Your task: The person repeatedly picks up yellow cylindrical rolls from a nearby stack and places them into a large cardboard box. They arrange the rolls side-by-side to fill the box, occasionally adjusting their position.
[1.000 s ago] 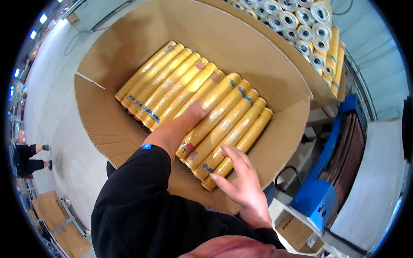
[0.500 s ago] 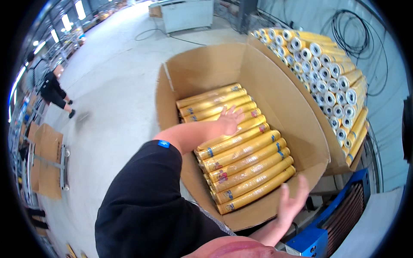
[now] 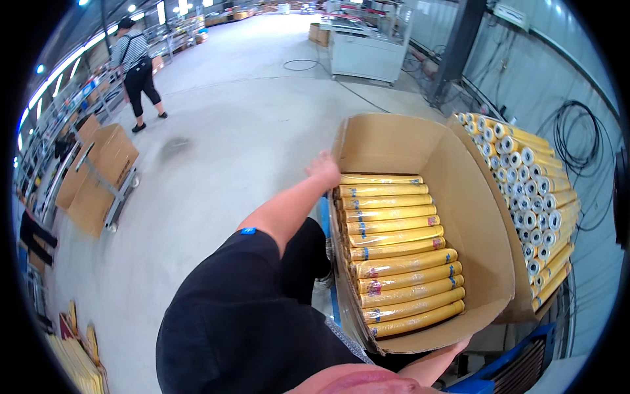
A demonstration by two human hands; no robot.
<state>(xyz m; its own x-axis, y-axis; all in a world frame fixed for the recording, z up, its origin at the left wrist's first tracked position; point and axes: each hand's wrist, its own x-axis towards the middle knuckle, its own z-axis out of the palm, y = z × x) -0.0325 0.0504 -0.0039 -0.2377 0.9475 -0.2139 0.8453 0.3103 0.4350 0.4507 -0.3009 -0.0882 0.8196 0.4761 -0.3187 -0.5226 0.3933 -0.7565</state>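
A large open cardboard carton [image 3: 502, 262] stands in front of me. Inside it, a row of yellow rolls [image 3: 397, 235] in clear film lies side by side, small blue and red prints on them. At the carton's far left edge is my left hand [image 3: 323, 168], fingers stretched and apart, by the outside of the wall; whether it presses on the cardboard is unclear. My right hand [image 3: 459, 345] reaches the near right corner of the carton from below. The carton hides most of its fingers. Neither hand has a roll in it.
Right of the carton, more yellow rolls [image 3: 525, 190] are stacked with round ends showing. A blue metal frame [image 3: 518, 358] stands at lower right. Coiled black cable [image 3: 577, 141] hangs on the wall. A cart with cardboard [image 3: 98, 174] and a person [image 3: 136, 65] are at left; a white machine [image 3: 367, 56] stands behind.
My left hand has left the top of the rolls for the carton's far left edge. My right hand has dropped to the near right corner. The view has shifted, showing more floor.
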